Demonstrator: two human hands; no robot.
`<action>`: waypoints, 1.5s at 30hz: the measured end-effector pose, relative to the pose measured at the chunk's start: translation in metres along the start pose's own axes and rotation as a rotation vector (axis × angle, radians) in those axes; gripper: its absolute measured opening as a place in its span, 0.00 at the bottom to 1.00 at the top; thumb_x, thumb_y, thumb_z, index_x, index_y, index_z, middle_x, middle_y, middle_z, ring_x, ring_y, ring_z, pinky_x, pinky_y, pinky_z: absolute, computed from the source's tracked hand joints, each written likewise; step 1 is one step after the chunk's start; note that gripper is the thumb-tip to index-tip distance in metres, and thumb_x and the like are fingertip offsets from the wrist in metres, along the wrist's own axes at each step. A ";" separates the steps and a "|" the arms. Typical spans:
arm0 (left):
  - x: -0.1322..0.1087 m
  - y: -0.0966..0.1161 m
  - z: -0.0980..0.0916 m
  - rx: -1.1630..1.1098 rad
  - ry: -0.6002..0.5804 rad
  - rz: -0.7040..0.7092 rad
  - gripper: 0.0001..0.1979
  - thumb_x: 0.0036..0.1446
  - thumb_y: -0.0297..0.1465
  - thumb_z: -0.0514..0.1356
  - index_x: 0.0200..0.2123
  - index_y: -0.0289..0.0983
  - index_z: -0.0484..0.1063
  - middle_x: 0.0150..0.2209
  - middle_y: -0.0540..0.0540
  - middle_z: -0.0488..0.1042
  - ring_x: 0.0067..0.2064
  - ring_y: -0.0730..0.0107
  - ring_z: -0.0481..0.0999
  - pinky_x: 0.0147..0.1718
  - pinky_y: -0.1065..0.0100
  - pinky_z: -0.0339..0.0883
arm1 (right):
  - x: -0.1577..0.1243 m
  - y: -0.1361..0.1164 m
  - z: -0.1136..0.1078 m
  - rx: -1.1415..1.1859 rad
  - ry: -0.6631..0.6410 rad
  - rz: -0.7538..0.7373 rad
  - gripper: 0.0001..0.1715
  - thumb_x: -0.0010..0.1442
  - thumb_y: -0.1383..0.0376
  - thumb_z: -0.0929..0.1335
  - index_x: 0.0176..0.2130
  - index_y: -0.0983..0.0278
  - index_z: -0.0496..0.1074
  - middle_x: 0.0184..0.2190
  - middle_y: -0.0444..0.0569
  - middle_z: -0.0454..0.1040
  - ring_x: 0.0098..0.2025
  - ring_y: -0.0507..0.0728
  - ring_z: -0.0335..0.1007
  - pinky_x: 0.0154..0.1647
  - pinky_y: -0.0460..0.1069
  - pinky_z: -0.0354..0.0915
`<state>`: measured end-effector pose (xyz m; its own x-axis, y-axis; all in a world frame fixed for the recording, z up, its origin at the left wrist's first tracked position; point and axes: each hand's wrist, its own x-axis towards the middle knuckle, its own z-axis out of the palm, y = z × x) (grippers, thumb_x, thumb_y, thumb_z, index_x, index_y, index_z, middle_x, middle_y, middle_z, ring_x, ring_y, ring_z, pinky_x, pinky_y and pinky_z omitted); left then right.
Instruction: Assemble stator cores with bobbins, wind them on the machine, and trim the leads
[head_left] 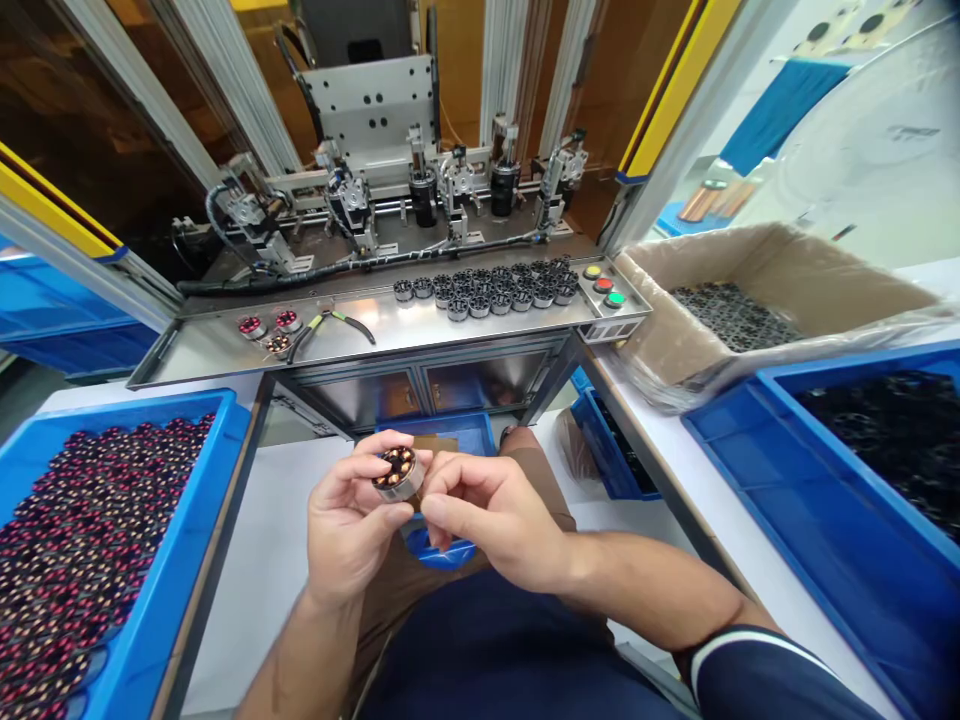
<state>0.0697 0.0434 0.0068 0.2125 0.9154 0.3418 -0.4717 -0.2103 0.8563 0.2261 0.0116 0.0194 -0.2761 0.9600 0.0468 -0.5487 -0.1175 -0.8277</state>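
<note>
A small round wound motor stator (397, 471) with copper coils is held between both hands over my lap. My left hand (346, 525) grips it from the left, fingers curled round its rim. My right hand (491, 515) pinches its right side with thumb and fingers closed. A blue bin (150, 600) at the left is full of similar red-copper wound stators. On the steel shelf (375, 335) lie three wound stators (268, 330), a pair of cutters (334, 325) and several dark unwound cores (495, 285).
A winding machine (405, 190) with several heads stands behind the shelf. Three coloured buttons (604, 285) sit at the shelf's right end. A cardboard box (750, 300) and a blue bin (862, 470) of dark cores stand on the right.
</note>
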 end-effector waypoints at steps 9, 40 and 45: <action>0.001 0.001 -0.008 0.142 -0.147 0.049 0.21 0.46 0.26 0.74 0.44 0.46 0.79 0.50 0.43 0.80 0.63 0.51 0.69 0.60 0.51 0.65 | 0.009 0.014 -0.011 0.274 -0.229 0.200 0.26 0.52 0.50 0.76 0.38 0.69 0.77 0.34 0.50 0.76 0.34 0.52 0.72 0.38 0.48 0.71; -0.017 0.020 -0.001 1.181 -0.087 0.413 0.33 0.51 0.21 0.67 0.60 0.44 0.69 0.46 0.46 0.80 0.42 0.61 0.74 0.41 0.62 0.70 | 0.012 -0.046 -0.013 -1.199 -0.204 -0.756 0.04 0.63 0.67 0.69 0.36 0.65 0.69 0.43 0.58 0.73 0.45 0.58 0.70 0.46 0.55 0.70; -0.015 0.023 0.002 1.204 -0.104 0.479 0.35 0.50 0.18 0.68 0.61 0.39 0.68 0.46 0.44 0.79 0.41 0.64 0.76 0.40 0.65 0.71 | 0.008 -0.039 -0.007 -1.246 -0.190 -0.675 0.05 0.61 0.68 0.69 0.33 0.67 0.70 0.46 0.61 0.72 0.46 0.60 0.70 0.48 0.57 0.70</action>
<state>0.0571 0.0240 0.0215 0.3282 0.6448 0.6904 0.5296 -0.7307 0.4307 0.2513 0.0254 0.0481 -0.4002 0.6813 0.6129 0.3961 0.7317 -0.5548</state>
